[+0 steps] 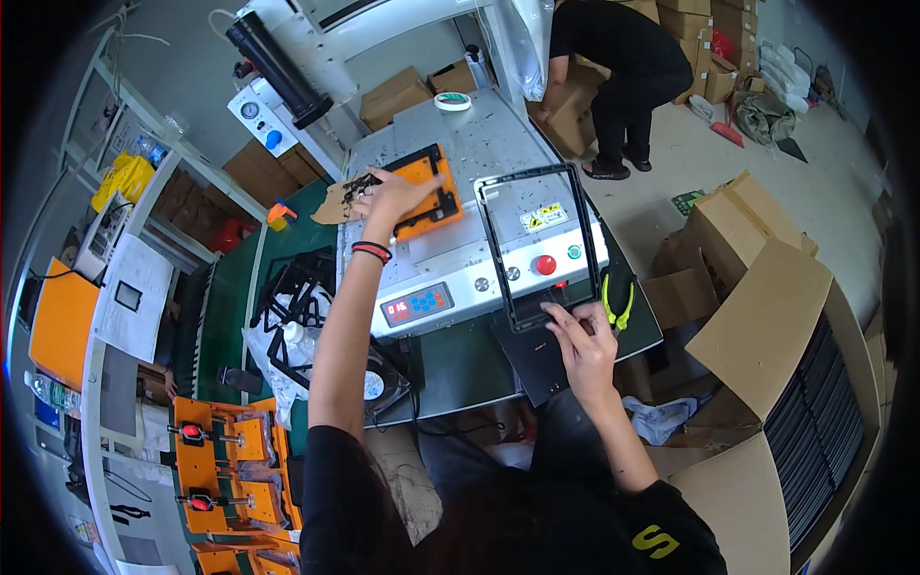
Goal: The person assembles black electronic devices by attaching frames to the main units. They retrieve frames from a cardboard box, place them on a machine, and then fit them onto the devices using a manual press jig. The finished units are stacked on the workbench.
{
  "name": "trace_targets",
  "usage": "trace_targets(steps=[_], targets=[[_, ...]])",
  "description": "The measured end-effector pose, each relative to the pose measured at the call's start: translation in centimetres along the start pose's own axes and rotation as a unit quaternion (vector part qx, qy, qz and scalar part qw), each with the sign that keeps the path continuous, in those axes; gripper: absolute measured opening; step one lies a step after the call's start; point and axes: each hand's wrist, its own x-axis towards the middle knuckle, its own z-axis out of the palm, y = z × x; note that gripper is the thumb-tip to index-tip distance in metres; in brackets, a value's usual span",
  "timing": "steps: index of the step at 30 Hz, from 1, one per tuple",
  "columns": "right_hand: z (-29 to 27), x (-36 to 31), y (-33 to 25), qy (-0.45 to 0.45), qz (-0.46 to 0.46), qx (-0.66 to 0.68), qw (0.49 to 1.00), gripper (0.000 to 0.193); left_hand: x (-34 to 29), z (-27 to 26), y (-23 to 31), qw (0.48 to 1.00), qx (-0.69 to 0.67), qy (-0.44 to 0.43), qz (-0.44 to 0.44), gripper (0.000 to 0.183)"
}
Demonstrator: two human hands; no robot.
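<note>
My left hand (388, 198) reaches over the left side of an orange fixture (422, 172) with black strips, on the machine's grey bed. Its fingers are spread, the thumb lying across the fixture. Beyond the fingertips is a torn piece of brown cardboard (333, 205) bearing black scraps. In my right hand (586, 353) is the lower edge of a thin black rectangular frame (493, 240), pinched near its right corner. That frame stands tilted up in front of the machine's control face. Lime-yellow pliers (624, 305) lie just right of my right hand.
The machine's front carries a red button (545, 265) and a keypad panel (417, 305). Black frames (292, 307) are heaped at left, above orange clamp fixtures (230, 470). An open carton (743, 355) holds stacked dark sheets at right. Another person (623, 67) bends over boxes behind.
</note>
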Motion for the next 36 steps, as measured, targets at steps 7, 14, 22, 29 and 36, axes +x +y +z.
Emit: trace_targets(steps=[7,14,22,29,36], targets=[[6.1,7.7,-0.7,-0.042,-0.075,-0.005,0.996,0.020,-3.2,-3.9,-4.2,0.960,-0.220,0.139,0.100,0.127],[15.3,12.2,-2.6,-0.157,-0.143,-0.087,0.973,0.015,-24.3,-8.0,-17.4,0.530,-0.784,0.015,0.324,0.121],[17.2,11.6,-4.1,-0.232,-0.172,-0.046,0.956,0.016,-36.9,4.3,-25.6,0.532,-0.839,0.103,0.049,0.126],[18.0,10.2,-3.0,-0.182,-0.230,-0.055,0.954,0.015,-38.2,6.6,-26.8,0.582,-0.806,0.061,0.085,0.115],[18.5,9.3,-4.8,-0.142,-0.225,-0.067,0.962,0.014,-37.1,4.3,-26.0,0.556,-0.822,0.092,0.084,0.124]])
